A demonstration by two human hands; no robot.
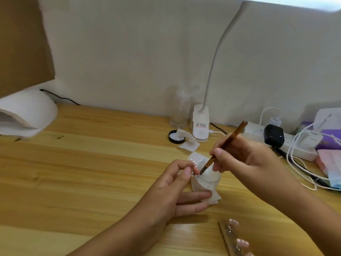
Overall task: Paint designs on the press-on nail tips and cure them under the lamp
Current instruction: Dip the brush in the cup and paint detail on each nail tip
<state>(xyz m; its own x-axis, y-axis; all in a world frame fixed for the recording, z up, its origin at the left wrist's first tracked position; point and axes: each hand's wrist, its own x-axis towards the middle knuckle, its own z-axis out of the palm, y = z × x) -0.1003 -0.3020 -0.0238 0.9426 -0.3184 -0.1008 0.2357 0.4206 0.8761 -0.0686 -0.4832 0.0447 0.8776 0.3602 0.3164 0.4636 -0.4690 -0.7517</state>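
So the right hand (245, 156) has its grip closed around a brush (226, 144) with an amber handle, held like a pencil. The bristle end is angled down and sits right at the rim of a little frosted cup (207, 179) in the middle of the table (92, 163). The left hand (171, 183) is doing two things. Thumb and forefinger pinch a small shiny piece (192, 173) just beside the cup's rim; it's too tiny for me to tell exactly what it is. The lower fingers lie straight against a white wipe (212, 197) that's wrapped around the cup's base. The painted nail tips (234, 222), pink with small white dots, sit in a row on a wooden strip (227, 239) at the near right edge, well apart from both hands. The white curing lamp (27, 113) is way off on the far left of the table, a bit blurry. At the back there's a clip-on desk lamp (200, 124) with a bendy neck, a clear bottle (180, 111) just beside it, and a black lid (176, 136) with more wipes lying next to it. On the right is a power strip (297, 151) with plugs and white cables, plus a stack of face masks (328, 167).
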